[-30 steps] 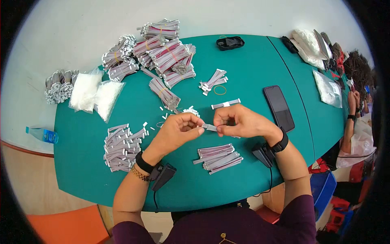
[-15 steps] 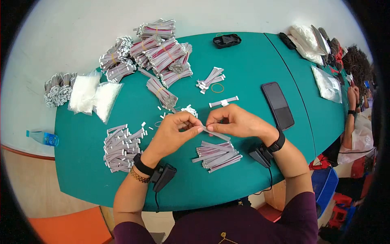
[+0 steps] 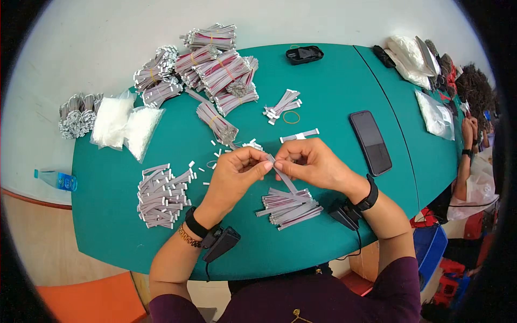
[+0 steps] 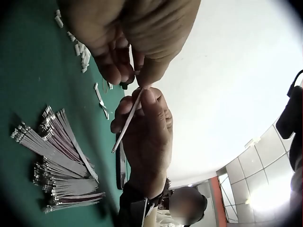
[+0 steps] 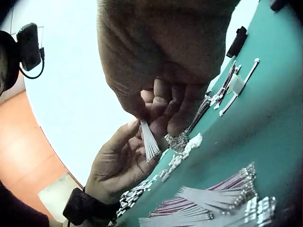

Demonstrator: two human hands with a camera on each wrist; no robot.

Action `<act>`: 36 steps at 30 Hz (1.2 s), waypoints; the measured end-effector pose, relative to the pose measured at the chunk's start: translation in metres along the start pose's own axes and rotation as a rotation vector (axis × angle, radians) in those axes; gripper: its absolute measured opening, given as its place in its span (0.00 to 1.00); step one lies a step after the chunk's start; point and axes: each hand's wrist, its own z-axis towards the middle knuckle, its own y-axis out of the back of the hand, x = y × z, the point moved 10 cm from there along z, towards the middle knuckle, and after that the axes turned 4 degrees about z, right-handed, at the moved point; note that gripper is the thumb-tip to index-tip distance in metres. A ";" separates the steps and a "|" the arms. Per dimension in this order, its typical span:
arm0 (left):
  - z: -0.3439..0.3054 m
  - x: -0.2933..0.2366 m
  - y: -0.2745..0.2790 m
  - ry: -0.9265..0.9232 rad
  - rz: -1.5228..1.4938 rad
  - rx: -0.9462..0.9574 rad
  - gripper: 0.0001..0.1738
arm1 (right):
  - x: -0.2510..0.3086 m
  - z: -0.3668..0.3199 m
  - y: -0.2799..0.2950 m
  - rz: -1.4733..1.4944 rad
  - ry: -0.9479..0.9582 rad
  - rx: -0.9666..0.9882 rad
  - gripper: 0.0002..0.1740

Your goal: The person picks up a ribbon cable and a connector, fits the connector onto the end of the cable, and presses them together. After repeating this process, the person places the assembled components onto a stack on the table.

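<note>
Over the middle of the table, my left hand and right hand meet fingertip to fingertip on a grey flat ribbon cable. Both thumbs and forefingers pinch its upper end, which the fingers partly hide. The cable's free end slants down over a pile of grey and maroon ribbon cables. Seen from the left wrist, the cable is edge-on; in the right wrist view its free end fans into separate wire tips. Loose small white connectors lie just beyond the left hand.
Ribbon cables with white ends are heaped at the left. Behind are banded cable bundles and bags of white pieces. A cable with white connectors lies beyond the right hand. A phone sits to the right, a bottle far left.
The ribbon cable, mostly covered by the right hand at first, now shows a long free end that has swung downward. The right hand's fingertips have moved left against the left hand's.
</note>
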 end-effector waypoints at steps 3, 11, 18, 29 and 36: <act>-0.001 -0.001 -0.001 0.012 0.000 -0.007 0.05 | 0.001 0.001 -0.001 -0.016 0.030 0.000 0.07; -0.001 -0.008 0.000 -0.046 -0.045 -0.010 0.05 | -0.005 0.001 -0.006 0.221 -0.119 0.012 0.10; 0.000 -0.013 0.000 -0.103 -0.053 0.022 0.05 | -0.012 0.001 -0.012 0.341 -0.143 0.099 0.12; -0.002 -0.009 0.004 -0.073 -0.034 -0.074 0.06 | -0.001 -0.001 0.000 0.203 -0.018 -0.092 0.08; -0.004 -0.010 0.001 -0.077 -0.054 -0.091 0.06 | 0.002 -0.006 0.001 0.134 0.080 -0.203 0.05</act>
